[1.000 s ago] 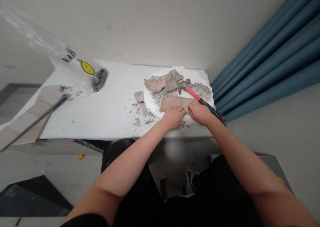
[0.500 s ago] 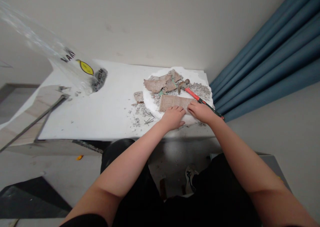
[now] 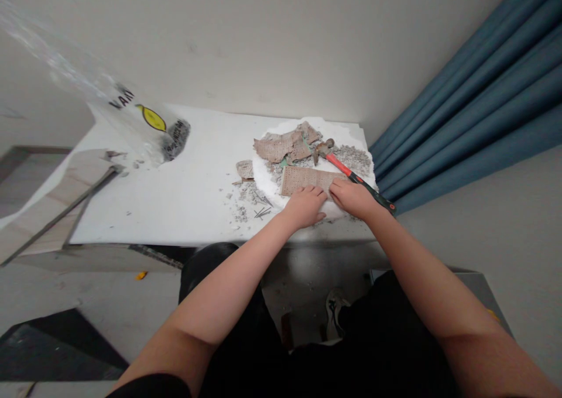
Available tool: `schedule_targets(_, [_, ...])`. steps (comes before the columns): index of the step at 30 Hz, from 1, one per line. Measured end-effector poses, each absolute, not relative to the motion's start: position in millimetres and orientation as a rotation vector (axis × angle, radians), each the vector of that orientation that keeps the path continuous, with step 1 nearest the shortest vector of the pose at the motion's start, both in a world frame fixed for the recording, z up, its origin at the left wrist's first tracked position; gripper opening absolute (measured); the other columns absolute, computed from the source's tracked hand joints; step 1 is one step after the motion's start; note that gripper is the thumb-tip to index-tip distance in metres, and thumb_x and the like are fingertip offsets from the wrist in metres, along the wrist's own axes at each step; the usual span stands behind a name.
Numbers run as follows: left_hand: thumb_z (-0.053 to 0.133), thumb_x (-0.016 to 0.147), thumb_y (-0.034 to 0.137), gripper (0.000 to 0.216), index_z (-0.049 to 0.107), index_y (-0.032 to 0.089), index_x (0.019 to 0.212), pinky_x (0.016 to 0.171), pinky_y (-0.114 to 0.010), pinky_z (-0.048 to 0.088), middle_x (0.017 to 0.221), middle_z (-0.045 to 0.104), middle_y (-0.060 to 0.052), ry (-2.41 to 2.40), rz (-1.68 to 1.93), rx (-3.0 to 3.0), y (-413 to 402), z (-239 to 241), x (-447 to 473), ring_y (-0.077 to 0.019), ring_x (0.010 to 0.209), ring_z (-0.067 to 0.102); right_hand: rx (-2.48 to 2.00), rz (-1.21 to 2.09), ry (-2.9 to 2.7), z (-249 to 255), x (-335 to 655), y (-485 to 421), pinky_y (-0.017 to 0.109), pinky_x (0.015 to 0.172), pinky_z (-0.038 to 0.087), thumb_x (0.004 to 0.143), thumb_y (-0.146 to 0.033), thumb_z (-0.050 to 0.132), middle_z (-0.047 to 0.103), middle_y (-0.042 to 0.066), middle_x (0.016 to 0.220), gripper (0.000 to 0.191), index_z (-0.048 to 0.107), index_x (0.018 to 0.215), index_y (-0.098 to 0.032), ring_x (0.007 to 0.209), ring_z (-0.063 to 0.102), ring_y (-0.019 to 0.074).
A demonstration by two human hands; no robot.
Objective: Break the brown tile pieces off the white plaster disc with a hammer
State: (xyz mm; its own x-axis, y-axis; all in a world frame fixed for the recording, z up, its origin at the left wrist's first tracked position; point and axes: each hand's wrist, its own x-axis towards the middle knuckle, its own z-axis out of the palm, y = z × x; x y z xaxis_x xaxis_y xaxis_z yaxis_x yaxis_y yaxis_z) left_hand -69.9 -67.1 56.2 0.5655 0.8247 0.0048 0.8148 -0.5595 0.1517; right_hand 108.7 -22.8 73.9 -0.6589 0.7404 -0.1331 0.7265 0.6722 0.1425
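A flat brown sheet dotted with small holes (image 3: 302,178) lies on a round white slab (image 3: 268,181). My left hand (image 3: 304,206) grips its near edge, fingers over the top and thumb toward me. Close beside it, the curled fingers of my right hand (image 3: 352,198) hold the sheet's right part, which they partly hide. A claw hammer (image 3: 340,165) with a red and black handle rests just beyond my right hand. Behind the sheet lie torn, crumpled brown pieces (image 3: 283,146) and grey rubble (image 3: 353,159).
Several loose nails (image 3: 262,212) and crumbs lie left of the slab on the white table (image 3: 184,181). A clear plastic bag (image 3: 149,123) with grey contents stands farther left, near a long dark bar (image 3: 65,210). A blue curtain (image 3: 465,76) hangs at the right.
The view has shifted very slightly. Both hands keep their places on the sheet, and nothing else has visibly moved.
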Motion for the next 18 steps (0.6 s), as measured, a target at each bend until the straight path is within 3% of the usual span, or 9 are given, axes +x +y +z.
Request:
schedule_targets(12, [0.062, 0.084, 0.041, 0.041, 0.057, 0.018, 0.118, 0.094, -0.041, 0.043, 0.122, 0.060, -0.012, 1.408, 0.123, 2.659, -67.2, 55.8, -69.2, -0.0284, 0.116, 0.052, 1.724, 0.140, 2.453, 58.3, 84.7, -42.6, 0.031, 0.069, 0.042, 0.099, -0.018, 0.033, 0.064, 0.015, 0.109, 0.030, 0.062, 0.104, -0.014, 0.091, 0.063, 0.0239])
schedule_targets(18, [0.062, 0.084, 0.041, 0.041, 0.058, 0.017, 0.117, 0.093, -0.041, 0.043, 0.123, 0.060, -0.012, 1.402, 0.133, 2.678, -68.0, 54.7, -69.4, -0.0288, 0.116, 0.052, 1.535, 0.051, 2.621, 69.9, 101.2, -31.0, 0.030, 0.078, 0.044, 0.098, -0.022, 0.042, 0.063, 0.012, 0.112, 0.022, 0.062, 0.106, -0.016, 0.101, 0.061, 0.0241])
